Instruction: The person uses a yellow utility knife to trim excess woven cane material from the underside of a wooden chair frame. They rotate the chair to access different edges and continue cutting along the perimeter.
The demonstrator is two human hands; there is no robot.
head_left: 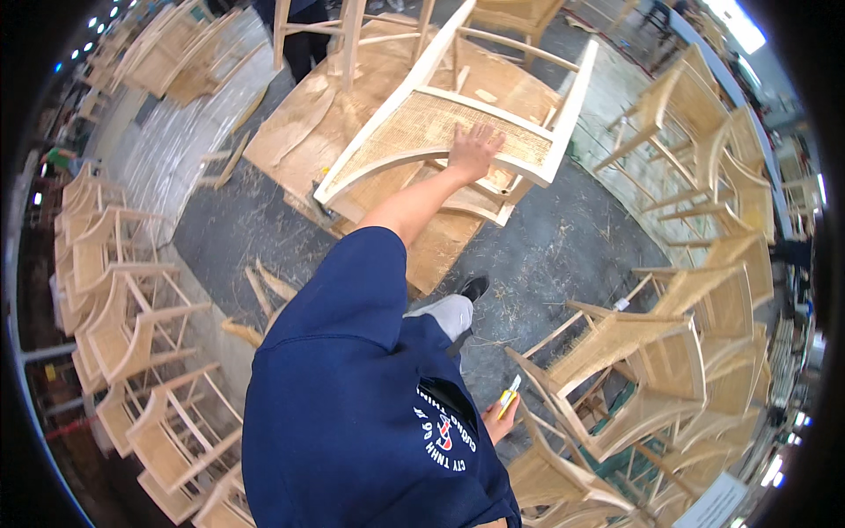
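My left hand lies flat with fingers spread on the woven cane panel of a pale wooden chair frame. The frame is tipped over on a low table topped with a worn brown board. Low at my right side, my right hand is closed around a yellow utility knife, its blade tip pointing up and away from me. Part of that hand is hidden behind my navy shirt.
Several cane chairs line the left side, and more stacked chairs crowd close on the right. Another chair's legs stand on the table's far side, near a person in dark clothes. Cane scraps litter the grey floor.
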